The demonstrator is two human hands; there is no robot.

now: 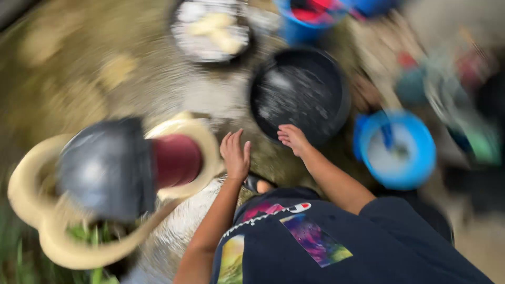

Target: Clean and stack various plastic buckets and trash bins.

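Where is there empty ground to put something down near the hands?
Bare ground lies at the upper left, left of the bowl of pale pieces and above the grey pot. A smaller patch sits between left hand and black pan. The right is crowded: blue bucket, blue tub, blurred clutter. Right hand touches the pan.

The right hand (293, 139) touches the rim of a black basin (300, 94). The left hand (235, 156) hovers open beside it, near a blue bucket (394, 150).

Wet, muddy brown ground (105, 63) outdoors, grass (16, 257) at one corner.
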